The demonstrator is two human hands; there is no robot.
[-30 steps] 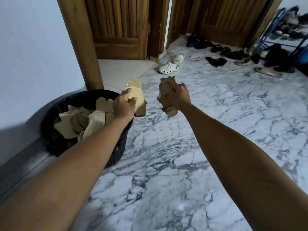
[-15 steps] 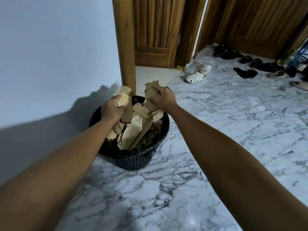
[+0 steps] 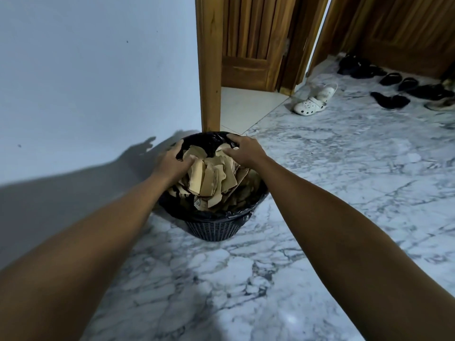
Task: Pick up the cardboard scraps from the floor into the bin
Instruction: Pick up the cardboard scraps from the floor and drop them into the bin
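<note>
1. Both hands are palm-down over the bin, nothing pinched. The left hand [image 3: 172, 161] has its grip loosely spread, fingers lying on the top scraps at the bin's left side, thumb toward the liner rim.
2. Right hand [image 3: 242, 150]: grip also spread, fingers curved over the far-right rim, fingertips touching scraps and liner. I cannot tell if it presses or only rests.
3. Torn tan cardboard scraps [image 3: 211, 178] are piled inside the bin, heaped above the rim, several pieces standing on edge between the two hands. One lower piece carries a printed label, too small to read.
4. Round dark plastic lattice-sided bin [image 3: 214, 230] stands upright on the floor, lined with a black plastic bag [image 3: 204, 140] folded over its rim.
5. Bin sits on the white-and-grey marble floor [image 3: 344, 173], just beside the pale blue wall [image 3: 86, 70] and near the foot of a brown wooden door frame [image 3: 209, 70].
6. Hand shadows fall on the wall left of the bin.
7. Well apart, far right: a pair of white perforated clogs [image 3: 312, 102] and a row of dark sandals [image 3: 394, 87] along the wooden doors.
</note>
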